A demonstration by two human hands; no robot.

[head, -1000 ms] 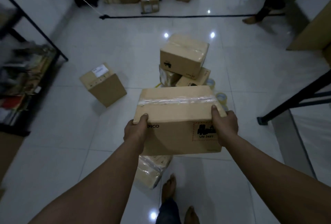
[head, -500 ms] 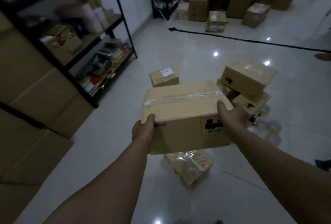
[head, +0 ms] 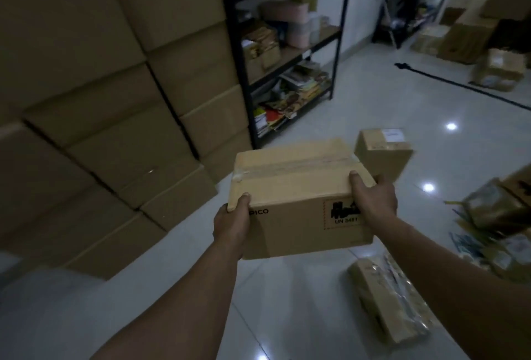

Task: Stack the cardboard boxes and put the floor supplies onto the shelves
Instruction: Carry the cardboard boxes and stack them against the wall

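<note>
I carry a taped cardboard box (head: 296,187) in mid-air at the centre of the head view; it bears a black hazard label reading UN 3481. My left hand (head: 231,223) grips its near left corner, thumb on top. My right hand (head: 373,201) grips the near right corner the same way. A tall stack of large cardboard boxes (head: 94,106) fills the left side. A smaller box with a white label (head: 383,155) sits on the floor just behind the carried one. A plastic-wrapped box (head: 388,305) lies on the tiles below my right arm.
A black metal shelf unit (head: 290,52) with books and small boxes stands beyond the stack. More wrapped boxes (head: 500,210) lie at the right edge. Further boxes (head: 474,29) are piled at the far right. A black cable (head: 459,83) crosses the white tiled floor.
My view has swung left: the tall stack of boxes now fills the left side and the floor pile has slid to the right edge. Both hands keep the same hold on the box.
</note>
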